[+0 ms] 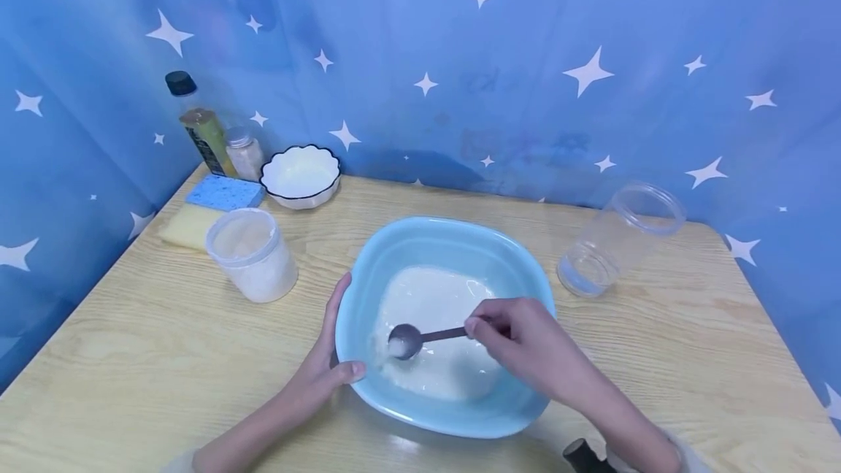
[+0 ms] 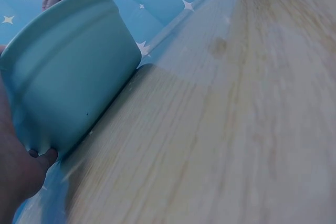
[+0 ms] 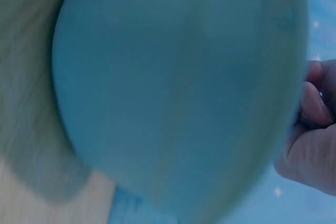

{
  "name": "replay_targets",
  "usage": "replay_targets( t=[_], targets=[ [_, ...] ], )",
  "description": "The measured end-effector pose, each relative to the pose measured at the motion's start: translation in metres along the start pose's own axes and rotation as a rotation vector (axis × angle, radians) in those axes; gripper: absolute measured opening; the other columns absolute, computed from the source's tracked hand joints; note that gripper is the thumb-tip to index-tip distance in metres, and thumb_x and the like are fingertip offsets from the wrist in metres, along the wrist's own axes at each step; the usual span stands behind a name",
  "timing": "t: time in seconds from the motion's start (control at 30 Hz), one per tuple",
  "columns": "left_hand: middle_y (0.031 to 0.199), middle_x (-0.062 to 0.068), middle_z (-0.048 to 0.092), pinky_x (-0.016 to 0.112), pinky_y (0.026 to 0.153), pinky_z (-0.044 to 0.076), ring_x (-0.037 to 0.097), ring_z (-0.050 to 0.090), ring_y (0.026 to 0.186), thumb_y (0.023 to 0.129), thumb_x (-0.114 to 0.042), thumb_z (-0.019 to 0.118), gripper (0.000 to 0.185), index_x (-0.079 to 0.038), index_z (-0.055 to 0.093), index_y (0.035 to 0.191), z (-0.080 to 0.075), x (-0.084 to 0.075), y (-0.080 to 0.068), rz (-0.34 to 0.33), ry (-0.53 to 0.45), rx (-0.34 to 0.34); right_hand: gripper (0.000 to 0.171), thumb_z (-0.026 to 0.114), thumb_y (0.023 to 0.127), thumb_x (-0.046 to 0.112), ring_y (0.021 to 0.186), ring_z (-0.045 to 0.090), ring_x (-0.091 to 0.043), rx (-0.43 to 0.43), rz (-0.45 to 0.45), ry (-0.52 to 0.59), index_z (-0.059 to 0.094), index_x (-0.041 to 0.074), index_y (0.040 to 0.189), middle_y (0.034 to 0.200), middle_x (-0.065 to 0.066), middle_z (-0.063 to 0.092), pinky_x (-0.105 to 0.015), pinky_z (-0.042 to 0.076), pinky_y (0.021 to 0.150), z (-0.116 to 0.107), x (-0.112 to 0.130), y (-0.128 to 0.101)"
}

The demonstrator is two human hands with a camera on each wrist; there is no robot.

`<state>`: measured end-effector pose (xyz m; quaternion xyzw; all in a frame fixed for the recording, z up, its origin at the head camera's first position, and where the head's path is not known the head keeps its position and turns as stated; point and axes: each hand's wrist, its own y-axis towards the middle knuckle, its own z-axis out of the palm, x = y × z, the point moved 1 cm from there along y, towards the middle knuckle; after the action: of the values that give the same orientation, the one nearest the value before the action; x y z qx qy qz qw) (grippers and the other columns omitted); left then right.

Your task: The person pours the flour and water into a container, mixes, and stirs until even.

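Observation:
A light blue basin (image 1: 519, 268) stands mid-table with a milky white liquid (image 1: 434, 305) in it. My left hand (image 1: 325, 367) grips the basin's left rim, thumb over the edge, fingers along the outer wall. My right hand (image 1: 519, 341) pinches the handle of a metal spoon (image 1: 410, 340) whose bowl dips into the liquid, white stuff on it. The left wrist view shows the basin's outer wall (image 2: 68, 77) and my left hand (image 2: 18, 177) against it. The right wrist view is blurred, filled by the basin (image 3: 173, 87), with my right hand's fingers (image 3: 315, 129) at the right edge.
Left of the basin stands a plastic tub (image 1: 252, 254) of white powder. Behind it lie a blue sponge (image 1: 225, 192) and a yellow one (image 1: 187, 226), an oil bottle (image 1: 197, 126), a small jar (image 1: 243, 152) and a white bowl (image 1: 301, 175). A clear jar (image 1: 620, 239) lies tilted at right.

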<state>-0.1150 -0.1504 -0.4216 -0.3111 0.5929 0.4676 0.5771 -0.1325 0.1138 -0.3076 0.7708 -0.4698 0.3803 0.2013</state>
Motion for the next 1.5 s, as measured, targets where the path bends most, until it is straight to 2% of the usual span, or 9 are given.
replay_targets(
  t=[0.23, 0.37, 0.5, 0.73, 0.87, 1.07, 1.23, 1.37, 1.5],
  targets=[
    [0.153, 0.009, -0.001, 0.042, 0.082, 0.052, 0.049, 0.021, 0.129, 0.079, -0.009, 0.057, 0.095, -0.031, -0.004, 0.149, 0.002, 0.001, -0.003, -0.012, -0.045, 0.009, 0.021, 0.056, 0.089, 0.010, 0.044, 0.026, 0.000, 0.042, -0.031, -0.017, 0.064, 0.016, 0.071, 0.048, 0.013, 0.031, -0.016, 0.019, 0.038, 0.022, 0.007, -0.003],
    [0.153, 0.011, 0.000, 0.042, 0.084, 0.051, 0.049, 0.025, 0.128, 0.080, -0.007, 0.056, 0.095, -0.032, -0.003, 0.149, 0.002, 0.001, -0.005, -0.017, -0.059, 0.010, 0.022, 0.055, 0.087, 0.007, 0.045, 0.026, 0.001, 0.054, -0.038, -0.078, 0.066, 0.017, 0.070, 0.047, 0.016, 0.030, -0.015, 0.022, 0.040, 0.023, 0.003, -0.007],
    [0.153, 0.010, 0.000, 0.040, 0.088, 0.048, 0.048, 0.025, 0.128, 0.080, -0.008, 0.056, 0.094, -0.033, -0.002, 0.149, 0.003, 0.003, -0.008, -0.029, -0.051, 0.004, 0.025, 0.053, 0.084, 0.004, 0.046, 0.027, 0.001, 0.106, -0.029, -0.118, 0.065, 0.018, 0.067, 0.048, 0.016, 0.028, -0.015, 0.026, 0.042, 0.019, -0.004, -0.013],
    [0.153, 0.006, 0.003, 0.040, 0.087, 0.049, 0.045, 0.027, 0.127, 0.081, -0.009, 0.056, 0.093, -0.035, -0.003, 0.149, 0.005, 0.007, -0.010, -0.061, -0.038, 0.008, 0.028, 0.054, 0.084, 0.005, 0.046, 0.029, 0.002, 0.179, -0.011, -0.116, 0.058, 0.019, 0.060, 0.050, 0.015, 0.028, -0.014, 0.028, 0.040, 0.000, -0.019, -0.030],
    [0.153, 0.007, 0.003, 0.042, 0.085, 0.050, 0.046, 0.028, 0.126, 0.081, -0.010, 0.056, 0.094, -0.033, -0.004, 0.149, 0.003, 0.006, -0.008, -0.046, -0.045, 0.007, 0.028, 0.055, 0.086, 0.006, 0.045, 0.029, 0.001, 0.196, 0.019, -0.156, 0.058, 0.021, 0.062, 0.051, 0.014, 0.030, -0.016, 0.030, 0.039, -0.015, -0.026, -0.035],
    [0.153, 0.008, 0.003, 0.041, 0.085, 0.050, 0.046, 0.027, 0.126, 0.080, -0.010, 0.056, 0.094, -0.031, -0.004, 0.149, 0.001, 0.003, -0.005, -0.012, -0.045, 0.014, 0.031, 0.054, 0.085, 0.004, 0.045, 0.026, 0.001, 0.157, 0.006, -0.294, 0.056, 0.024, 0.062, 0.051, 0.015, 0.028, -0.016, 0.030, 0.040, -0.030, -0.028, -0.033],
    [0.153, 0.008, 0.003, 0.041, 0.086, 0.050, 0.046, 0.027, 0.127, 0.079, -0.010, 0.056, 0.094, -0.030, -0.004, 0.149, 0.000, 0.002, -0.003, 0.001, -0.034, 0.014, 0.030, 0.054, 0.088, 0.006, 0.044, 0.025, 0.001, 0.091, -0.022, -0.369, 0.058, 0.024, 0.065, 0.051, 0.015, 0.027, -0.017, 0.030, 0.040, -0.042, -0.026, -0.030],
    [0.153, 0.007, 0.003, 0.041, 0.088, 0.048, 0.045, 0.026, 0.127, 0.080, -0.011, 0.057, 0.095, -0.029, -0.005, 0.149, -0.001, 0.002, -0.002, 0.013, -0.016, 0.016, 0.023, 0.057, 0.091, 0.008, 0.043, 0.024, 0.001, 0.006, -0.062, -0.303, 0.065, 0.021, 0.074, 0.051, 0.015, 0.029, -0.017, 0.028, 0.037, -0.048, -0.027, -0.031],
    [0.153, 0.006, 0.004, 0.041, 0.091, 0.046, 0.045, 0.027, 0.127, 0.080, -0.012, 0.057, 0.094, -0.032, -0.004, 0.149, -0.002, 0.002, -0.001, 0.017, 0.003, 0.019, 0.018, 0.056, 0.092, 0.012, 0.046, 0.028, 0.002, 0.065, -0.078, -0.172, 0.066, 0.019, 0.079, 0.054, 0.016, 0.034, -0.017, 0.030, 0.038, -0.042, -0.031, -0.031]
  ],
)
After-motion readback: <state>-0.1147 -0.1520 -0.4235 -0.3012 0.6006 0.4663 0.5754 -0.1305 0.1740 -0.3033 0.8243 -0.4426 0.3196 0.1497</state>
